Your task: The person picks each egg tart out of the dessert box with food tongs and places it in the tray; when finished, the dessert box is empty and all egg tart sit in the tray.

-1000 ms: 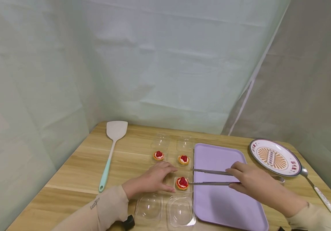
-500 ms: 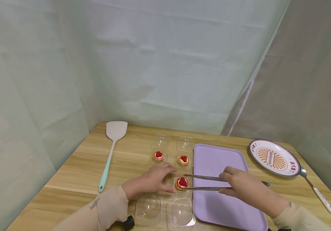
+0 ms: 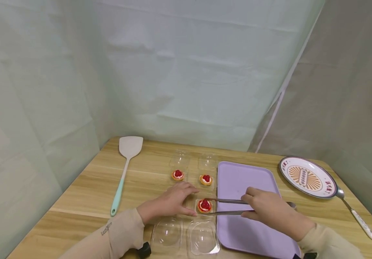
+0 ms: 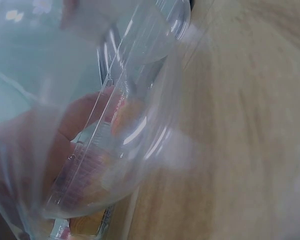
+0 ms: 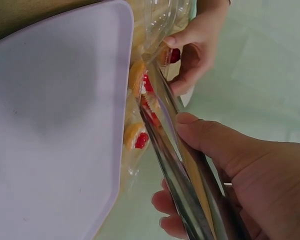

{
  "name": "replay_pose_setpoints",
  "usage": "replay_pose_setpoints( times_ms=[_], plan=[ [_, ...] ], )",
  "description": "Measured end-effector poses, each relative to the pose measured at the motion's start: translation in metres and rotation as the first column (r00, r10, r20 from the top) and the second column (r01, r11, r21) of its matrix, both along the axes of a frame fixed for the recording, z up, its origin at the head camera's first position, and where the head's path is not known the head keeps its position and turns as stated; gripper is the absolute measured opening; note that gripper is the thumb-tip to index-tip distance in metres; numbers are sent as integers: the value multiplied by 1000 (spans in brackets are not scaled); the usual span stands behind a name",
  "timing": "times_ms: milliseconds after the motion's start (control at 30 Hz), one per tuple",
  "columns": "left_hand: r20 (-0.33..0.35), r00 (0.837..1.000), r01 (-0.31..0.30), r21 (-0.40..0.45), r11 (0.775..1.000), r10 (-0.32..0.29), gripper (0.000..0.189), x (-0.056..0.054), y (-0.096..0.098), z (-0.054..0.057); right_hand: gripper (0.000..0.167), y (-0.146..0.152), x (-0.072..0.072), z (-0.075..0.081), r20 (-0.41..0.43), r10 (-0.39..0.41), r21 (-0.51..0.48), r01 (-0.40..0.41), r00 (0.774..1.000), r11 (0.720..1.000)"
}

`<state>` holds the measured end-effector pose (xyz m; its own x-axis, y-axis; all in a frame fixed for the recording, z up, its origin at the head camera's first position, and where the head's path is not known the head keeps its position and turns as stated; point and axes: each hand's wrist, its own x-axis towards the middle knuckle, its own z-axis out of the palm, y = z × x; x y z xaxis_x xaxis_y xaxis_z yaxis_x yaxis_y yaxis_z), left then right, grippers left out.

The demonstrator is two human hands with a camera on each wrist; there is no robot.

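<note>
My right hand (image 3: pixel 271 212) grips a pair of metal tongs (image 3: pixel 229 212) above the lilac tray (image 3: pixel 254 230). The tong tips lie on the far and near sides of a berry tart (image 3: pixel 204 205) in a clear plastic box; whether they squeeze it, I cannot tell. My left hand (image 3: pixel 173 201) lies left of that tart, thumb and fingers spread beside its box. Behind sit two more tarts, a left one (image 3: pixel 178 175) and a right one (image 3: pixel 206 179). A clear lid (image 4: pixel 155 125) covers much of the left wrist view. The right wrist view shows the tongs (image 5: pixel 177 165) from above.
Clear box lids stand open, one near lid (image 3: pixel 202 237) and one far lid (image 3: pixel 181 158) among them. A spatula (image 3: pixel 125 172) lies at the left of the wooden table (image 3: pixel 85 201). A patterned plate (image 3: pixel 322 190) and a spoon (image 3: pixel 361 219) are at the right.
My right hand has moved left with the tongs, whose tips have gone from the tray's edge to both sides of the near tart. The left hand stays put.
</note>
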<state>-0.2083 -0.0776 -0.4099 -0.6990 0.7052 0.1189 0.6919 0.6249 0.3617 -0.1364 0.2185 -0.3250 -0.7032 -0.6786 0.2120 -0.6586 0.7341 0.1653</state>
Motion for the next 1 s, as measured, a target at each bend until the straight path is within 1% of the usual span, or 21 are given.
replay_pose_setpoints(
  times_ms=[133,367,533,767,1000],
  plan=[
    [-5,1000,3,-4,1000,-3,75,0,1,1,25,-2,-1,-1,-7,-4,13,4,1000,1000],
    [4,1000,-2,-3,1000,2,75,0,1,1,24,-1,-1,-2,-33,16,6,-16,999,1000],
    [7,1000,0,0,1000,0,74,1,1,0,24,1,1,-5,-60,26,-18,-27,998,999],
    [-6,1000,-1,-13,1000,1,75,1,2,0,25,3,4,-11,-102,34,-65,-41,994,997],
    [-12,1000,-1,-3,1000,1,76,1,0,0,25,6,5,-8,-107,33,-96,-43,994,994]
  ],
)
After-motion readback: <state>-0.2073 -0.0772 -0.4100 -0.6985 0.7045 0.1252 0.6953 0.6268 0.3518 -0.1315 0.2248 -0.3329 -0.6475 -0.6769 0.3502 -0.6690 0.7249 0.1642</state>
